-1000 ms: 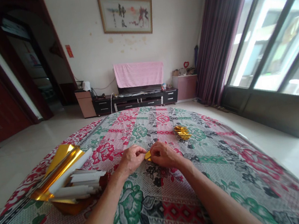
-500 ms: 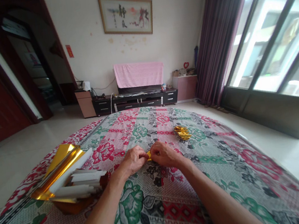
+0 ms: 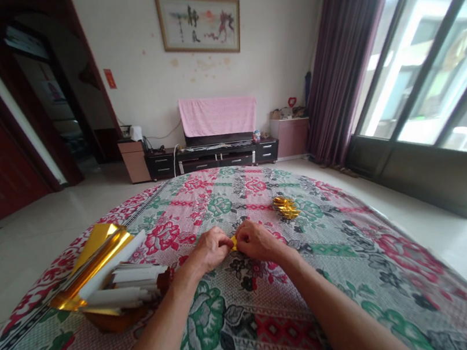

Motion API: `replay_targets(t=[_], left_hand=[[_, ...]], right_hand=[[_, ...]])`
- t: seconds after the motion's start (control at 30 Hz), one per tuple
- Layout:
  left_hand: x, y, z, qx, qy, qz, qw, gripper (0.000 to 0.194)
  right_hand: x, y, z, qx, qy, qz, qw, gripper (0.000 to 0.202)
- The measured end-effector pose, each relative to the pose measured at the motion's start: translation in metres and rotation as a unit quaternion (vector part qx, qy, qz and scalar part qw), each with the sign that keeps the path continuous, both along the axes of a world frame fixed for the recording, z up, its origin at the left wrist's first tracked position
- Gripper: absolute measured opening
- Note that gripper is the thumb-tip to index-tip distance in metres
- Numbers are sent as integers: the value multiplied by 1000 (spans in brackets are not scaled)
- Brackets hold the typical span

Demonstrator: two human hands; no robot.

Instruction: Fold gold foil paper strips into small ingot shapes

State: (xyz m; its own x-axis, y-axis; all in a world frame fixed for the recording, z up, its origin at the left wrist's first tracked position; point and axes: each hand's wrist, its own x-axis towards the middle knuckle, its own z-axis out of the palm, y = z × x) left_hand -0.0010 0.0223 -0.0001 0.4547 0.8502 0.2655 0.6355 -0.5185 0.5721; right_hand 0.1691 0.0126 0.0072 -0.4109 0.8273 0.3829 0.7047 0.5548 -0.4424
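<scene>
Left hand (image 3: 213,249), right hand (image 3: 257,241) | both pinching | gold paper piece (image 3: 234,244) between them, above tablecloth (image 3: 203,325)

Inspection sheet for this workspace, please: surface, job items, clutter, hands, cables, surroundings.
Surface: patterned tablecloth, slight creases.
Job's things: small gold piece between the hands; gold bundle beyond, to the right; gold sheets and white strips at left.
Clutter: mixed small items on the far right cabinet.
Grippers: bare left hand and right hand, fingers closed on the gold piece; fingertips partly hidden.
Cables: white cable down the front of the black cabinet; nothing seen on the table.
Surroundings: pink cloth, curtain, bright window at right.
</scene>
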Motion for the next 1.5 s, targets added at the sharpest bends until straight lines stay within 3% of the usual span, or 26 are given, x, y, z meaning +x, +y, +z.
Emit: replay_targets(t=[0.3,0.47,0.6,0.73,0.9,1.07,1.5], left_hand=[[1,-2,3,11,17,10,1000,20],[1,-2,1,4,22,-11,1000,25],[2,-3,0,8,21,2,1000,27],[4,-3,-1,5,22,12,1000,26],[3,-1,-3,13,21,9,1000,26],[3,-2,-1,6,27,7,1000,27],[3,-4,0,5,23,13,1000,24]], right_hand=[[-4,-1,2,-15,-17,-38,999,13],[0,1,-2,-12,3,-19,1000,16],[14,2,-3,-28,42,53,997,7],[25,1,-2,-36,78,82,993,8],[23,-1,-1,-51,76,43,995,14],[23,-1,0,-36,87,85,992,9],[27,1,-1,-51,74,74,993,24]])
